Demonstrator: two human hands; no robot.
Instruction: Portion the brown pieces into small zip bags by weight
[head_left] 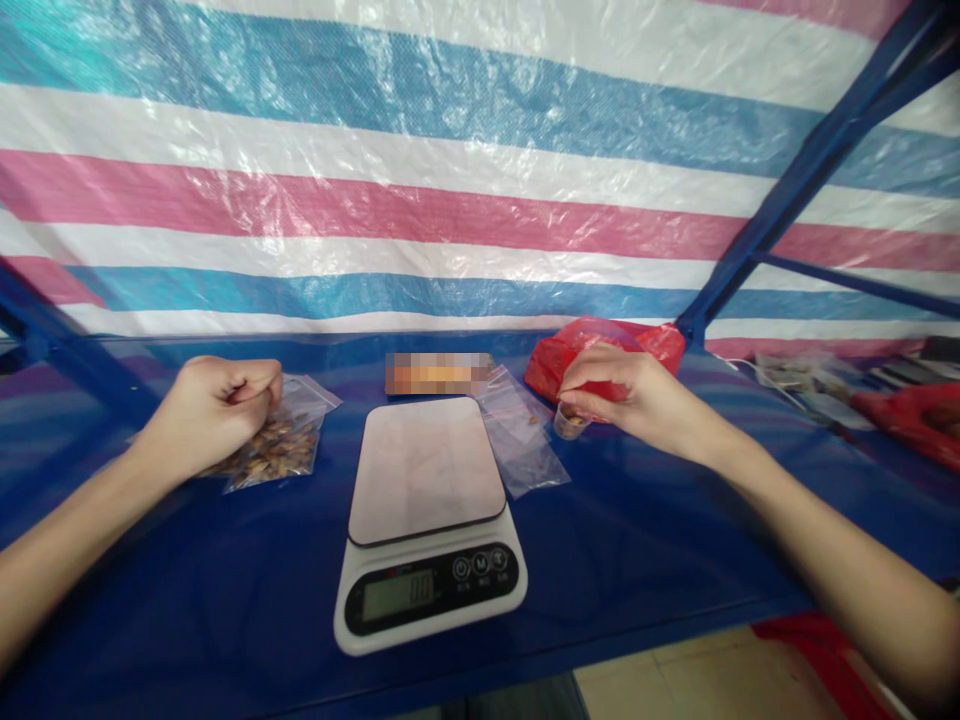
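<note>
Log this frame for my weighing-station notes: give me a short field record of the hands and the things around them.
left hand: closed in a fist, over a clear bag of brown pieces
right hand: pinching a small clear cup with brown bits inside
scale: white, platform bare, display lit, between the hands
empty clear bags: lying right of the scale
red bag: behind the right hand
surface: blue shelf
backdrop: striped tarp

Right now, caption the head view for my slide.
Left hand fisted over a bag of nuts, right hand holding a small cup, scale between them.
</note>
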